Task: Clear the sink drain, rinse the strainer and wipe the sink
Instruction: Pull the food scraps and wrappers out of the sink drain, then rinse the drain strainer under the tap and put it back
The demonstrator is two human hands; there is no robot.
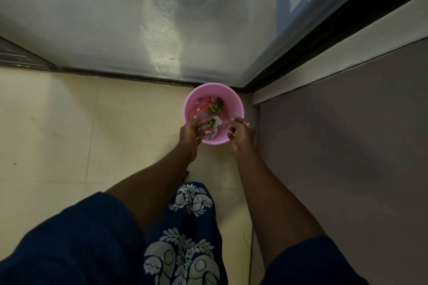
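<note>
Pale floor tiles run up to a frosted glass door, and in the corner where the door meets a grey wall stands a pink bin. The left grip is over the bin's near left rim. Its fingers curl round a small glinting object that I take for the strainer, though it is too small to be sure. The strainer lies just right of that grip, inside the bin's mouth, with a clump of wet scraps sitting on its far side. It looks round, so no long axis shows, and I cannot tell which way its open face tilts. The right grip hangs over the near right rim with fingers loosely curled and nothing visible in them. Whether it touches the rim I cannot tell. It lies just right of the strainer, so both grips flank it, but only the left holds it. Farther in, coloured waste lies on the bin's bottom. The scraps look set to be knocked off into the bin.
</note>
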